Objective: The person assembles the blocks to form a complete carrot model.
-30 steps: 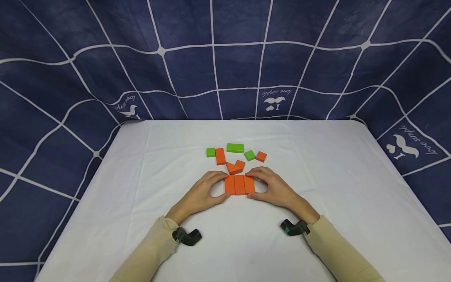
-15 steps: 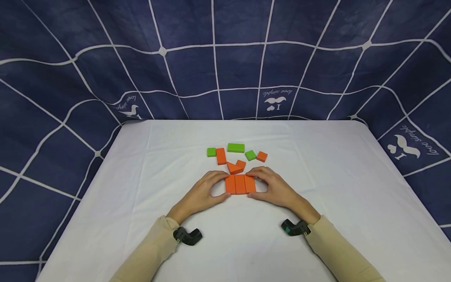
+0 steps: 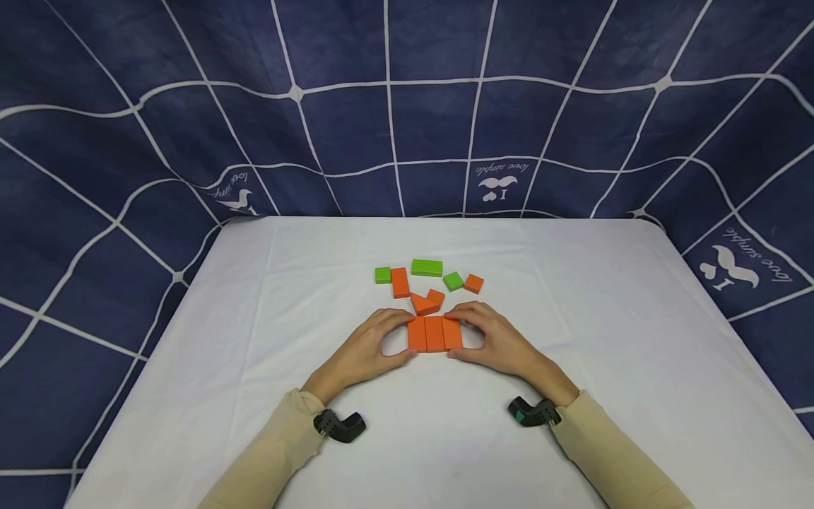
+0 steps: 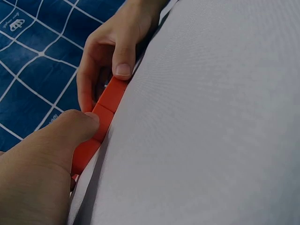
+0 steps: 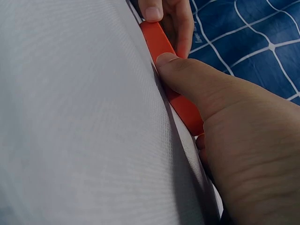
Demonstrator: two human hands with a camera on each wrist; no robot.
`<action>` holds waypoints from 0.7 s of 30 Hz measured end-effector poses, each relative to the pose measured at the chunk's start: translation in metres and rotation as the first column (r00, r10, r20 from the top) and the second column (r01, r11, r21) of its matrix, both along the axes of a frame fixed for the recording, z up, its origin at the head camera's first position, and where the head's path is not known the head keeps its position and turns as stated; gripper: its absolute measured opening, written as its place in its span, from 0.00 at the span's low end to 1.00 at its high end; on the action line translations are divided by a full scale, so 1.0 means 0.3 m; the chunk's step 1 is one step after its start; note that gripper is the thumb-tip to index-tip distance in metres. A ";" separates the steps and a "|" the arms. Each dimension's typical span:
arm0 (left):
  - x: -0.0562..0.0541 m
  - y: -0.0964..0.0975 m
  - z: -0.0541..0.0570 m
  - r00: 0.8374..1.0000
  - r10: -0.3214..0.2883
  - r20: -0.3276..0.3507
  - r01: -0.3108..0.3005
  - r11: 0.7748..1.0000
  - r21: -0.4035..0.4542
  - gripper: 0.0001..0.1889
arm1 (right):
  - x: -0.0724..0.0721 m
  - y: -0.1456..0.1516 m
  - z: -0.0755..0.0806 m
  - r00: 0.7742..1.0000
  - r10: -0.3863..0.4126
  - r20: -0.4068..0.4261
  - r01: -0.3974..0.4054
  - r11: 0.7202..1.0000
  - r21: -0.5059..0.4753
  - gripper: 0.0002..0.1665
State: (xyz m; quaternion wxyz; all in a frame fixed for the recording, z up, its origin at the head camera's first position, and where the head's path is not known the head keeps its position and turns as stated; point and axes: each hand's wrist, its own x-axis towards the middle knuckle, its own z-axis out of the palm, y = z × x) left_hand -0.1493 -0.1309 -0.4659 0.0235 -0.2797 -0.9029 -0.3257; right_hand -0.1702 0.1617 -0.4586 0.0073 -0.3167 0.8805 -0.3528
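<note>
Three orange rectangular blocks lie side by side in a row on the white cloth in the head view. My left hand point(image 3: 362, 351) pinches the left orange block point(image 3: 416, 335) between thumb at its near end and fingers at its far end. In the same way, my right hand point(image 3: 499, 343) pinches the right orange block point(image 3: 452, 335). Between them the middle orange block point(image 3: 435, 335) fits flush against its neighbours. Both thumbs press the near face of the orange row point(image 4: 112, 96) in the left wrist view. Just beyond the row sit an orange triangular block point(image 3: 422, 305) and a small orange block point(image 3: 435, 295).
Farther back lie a green rectangular block point(image 3: 427, 268), two small green blocks point(image 3: 383, 276), an upright-lying orange rectangle point(image 3: 400, 283) and a small orange block point(image 3: 473, 283). The white-covered table point(image 3: 572, 283) meets a dark blue checked curtain point(image 3: 432, 127) behind and at both sides.
</note>
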 end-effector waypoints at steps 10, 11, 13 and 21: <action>0.003 -0.007 0.000 1.000 0.010 0.017 -0.010 1.000 -0.004 0.32 | -0.005 -0.006 -0.002 1.000 0.001 -0.010 -0.001 1.000 -0.018 0.35; 0.003 -0.007 -0.001 1.000 0.009 0.016 -0.009 1.000 -0.004 0.32 | -0.007 -0.005 -0.004 1.000 -0.003 -0.012 0.002 1.000 -0.028 0.35; 0.003 -0.008 -0.002 1.000 0.009 0.013 -0.009 1.000 -0.004 0.32 | -0.012 -0.003 -0.006 1.000 -0.011 -0.018 0.010 0.999 -0.049 0.32; 0.003 -0.001 0.007 1.000 0.007 0.030 -0.007 1.000 -0.009 0.31 | -0.038 0.007 0.000 0.997 -0.058 -0.043 0.053 0.992 -0.111 0.25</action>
